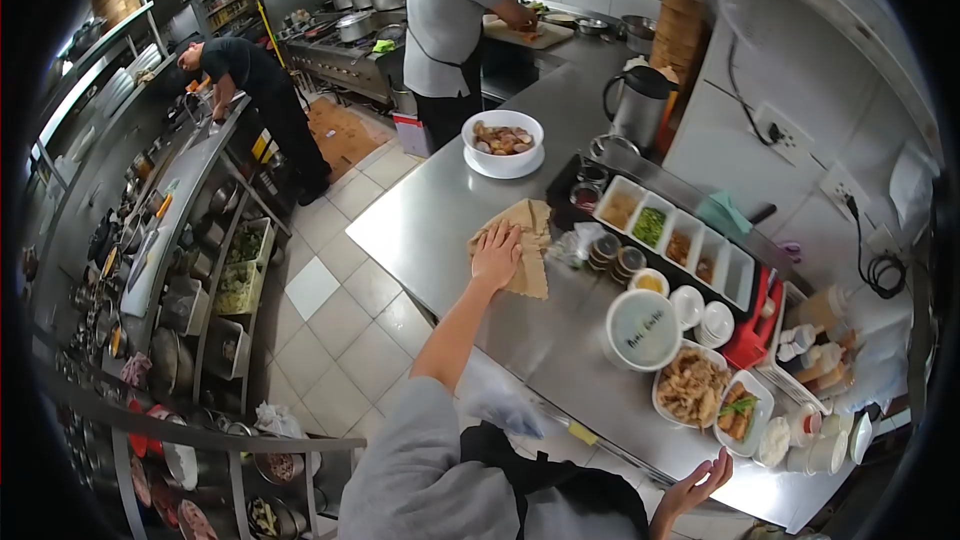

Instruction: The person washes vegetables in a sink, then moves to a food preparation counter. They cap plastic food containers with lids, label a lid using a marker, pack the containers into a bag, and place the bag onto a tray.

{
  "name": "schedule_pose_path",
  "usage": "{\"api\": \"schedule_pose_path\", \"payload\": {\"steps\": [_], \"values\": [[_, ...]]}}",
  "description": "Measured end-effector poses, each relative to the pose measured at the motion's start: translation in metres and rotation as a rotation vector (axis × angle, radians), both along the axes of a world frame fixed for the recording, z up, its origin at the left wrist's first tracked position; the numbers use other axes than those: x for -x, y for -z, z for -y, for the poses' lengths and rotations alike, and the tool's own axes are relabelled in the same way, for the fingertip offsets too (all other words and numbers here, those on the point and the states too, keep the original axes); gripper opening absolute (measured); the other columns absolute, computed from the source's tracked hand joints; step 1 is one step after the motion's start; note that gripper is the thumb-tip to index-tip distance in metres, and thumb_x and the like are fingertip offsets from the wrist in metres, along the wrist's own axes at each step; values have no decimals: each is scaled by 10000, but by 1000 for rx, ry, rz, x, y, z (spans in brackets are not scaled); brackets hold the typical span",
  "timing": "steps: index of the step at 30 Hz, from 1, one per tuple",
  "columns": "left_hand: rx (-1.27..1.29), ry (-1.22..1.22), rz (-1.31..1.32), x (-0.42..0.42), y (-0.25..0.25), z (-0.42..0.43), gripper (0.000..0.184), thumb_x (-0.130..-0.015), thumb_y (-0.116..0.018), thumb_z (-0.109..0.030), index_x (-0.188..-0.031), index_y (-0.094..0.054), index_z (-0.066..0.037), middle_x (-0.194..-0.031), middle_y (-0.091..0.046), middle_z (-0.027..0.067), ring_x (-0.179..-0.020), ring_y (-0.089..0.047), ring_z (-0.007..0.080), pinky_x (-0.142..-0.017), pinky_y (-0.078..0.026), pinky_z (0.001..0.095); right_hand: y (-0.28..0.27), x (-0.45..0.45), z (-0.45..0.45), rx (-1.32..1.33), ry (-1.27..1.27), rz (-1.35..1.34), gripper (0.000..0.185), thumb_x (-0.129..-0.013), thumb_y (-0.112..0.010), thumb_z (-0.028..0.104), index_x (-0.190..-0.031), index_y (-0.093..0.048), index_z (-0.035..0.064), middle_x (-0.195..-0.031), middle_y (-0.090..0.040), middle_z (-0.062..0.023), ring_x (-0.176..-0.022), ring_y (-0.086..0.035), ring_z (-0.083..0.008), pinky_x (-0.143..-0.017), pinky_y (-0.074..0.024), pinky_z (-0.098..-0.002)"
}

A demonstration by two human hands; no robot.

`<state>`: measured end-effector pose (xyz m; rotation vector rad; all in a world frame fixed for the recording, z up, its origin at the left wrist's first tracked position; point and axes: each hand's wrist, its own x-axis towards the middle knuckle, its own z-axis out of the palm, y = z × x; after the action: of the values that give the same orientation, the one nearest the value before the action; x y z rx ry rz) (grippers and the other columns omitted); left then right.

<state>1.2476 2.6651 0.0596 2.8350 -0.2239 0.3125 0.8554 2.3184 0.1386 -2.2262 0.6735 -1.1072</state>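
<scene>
My left hand (497,255) lies flat on a tan cloth (527,275), pressing it to the steel counter (400,225). The cloth is creased, with a ragged lower edge. Just beyond it stands a white bowl (503,172) of brownish food pieces. A clear plastic bag (575,245) rests right beside the cloth. Low in the view, my right hand (695,488) is by the counter's front edge, fingers apart and holding nothing. Nearest to it are a white container of golden food topped with greens (738,410) and a tub of brown fried-looking pieces (692,386).
A lidded tub with handwriting (643,330) and small jars (628,262) line the counter's right side, before a tray of white ingredient bins (678,240). A steel jug (640,105) stands farther back. One person (450,30) works at the far counter, another (260,90) at the left bench.
</scene>
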Motion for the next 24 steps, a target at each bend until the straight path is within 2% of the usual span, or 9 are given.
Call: {"api": "schedule_pose_path", "payload": {"steps": [1,4,7,9,15,17,20,23,24], "values": [[-6,-37,-44,3,2,-14,503,-911,-297,-382,-1371,-260,-182,-1435,-207,65,-1322,-176,246,-1066,-165,410,-2,-8,-15,3,-24,-18,310,-914,-409,116,-1177,-465,-39,-1207,-404,-185,-1113,-403,-298,-912,-332,-390],[13,-201,33,1,2,-71,525,-897,-308,-419,-1363,-284,-180,-1419,-239,102,-1308,-209,280,-1058,-172,425,-3,-34,-52,90,-130,-41,299,-905,-415,103,-1158,-470,-45,-1196,-412,-191,-1106,-406,-317,-916,-328,-404],[23,-193,116,24,-3,-110,546,-880,-347,-435,-1352,-311,-162,-1403,-257,149,-1295,-222,320,-1052,-169,444,-12,-65,-93,82,-291,-1,273,-883,-442,103,-1098,-505,-52,-1136,-455,-192,-1061,-432,-322,-900,-344,-415],[14,-180,170,51,-1,-111,560,-869,-379,-421,-1337,-333,-117,-1385,-272,185,-1282,-235,347,-1044,-164,471,-9,-85,-122,-31,-443,15,264,-869,-470,113,-1079,-527,-35,-1103,-475,-188,-1032,-449,-315,-887,-355,-411],[94,-2,93,144,-15,-37,555,-848,-452,-333,-1322,-342,-65,-1372,-300,187,-1275,-257,341,-1039,-153,486,-11,-177,-201,71,-888,-64,277,-796,-559,124,-1053,-560,19,-1078,-503,-157,-942,-483,-313,-850,-390,-381],[176,162,101,169,-19,-16,528,-844,-478,-214,-1326,-329,-56,-1359,-324,190,-1263,-300,315,-1039,-194,433,-7,-212,-222,76,-929,-40,290,-801,-553,129,-1072,-550,27,-1096,-507,-156,-964,-490,-314,-855,-391,-394],[1016,360,-85,186,-14,-8,478,-822,-475,-74,-1289,-380,-38,-1322,-380,189,-1224,-369,298,-1015,-260,367,22,-255,-241,60,-961,-55,371,-830,-529,224,-1144,-511,26,-1189,-476,-167,-1073,-455,-321,-911,-356,-412],[925,66,123,200,-24,-35,446,-777,-449,28,-1221,-444,-17,-1273,-439,187,-1140,-451,312,-954,-343,337,49,-252,-251,519,-847,-278,491,-844,-493,344,-1215,-458,24,-1283,-413,-172,-1177,-383,-326,-973,-296,-428],[972,21,147,203,-26,-40,404,-777,-455,47,-1177,-479,-8,-1216,-487,175,-1058,-515,255,-875,-400,305,51,-247,-251,476,-849,-337,559,-843,-468,408,-1248,-430,24,-1348,-344,-173,-1238,-316,-324,-1009,-247,-439]]}}
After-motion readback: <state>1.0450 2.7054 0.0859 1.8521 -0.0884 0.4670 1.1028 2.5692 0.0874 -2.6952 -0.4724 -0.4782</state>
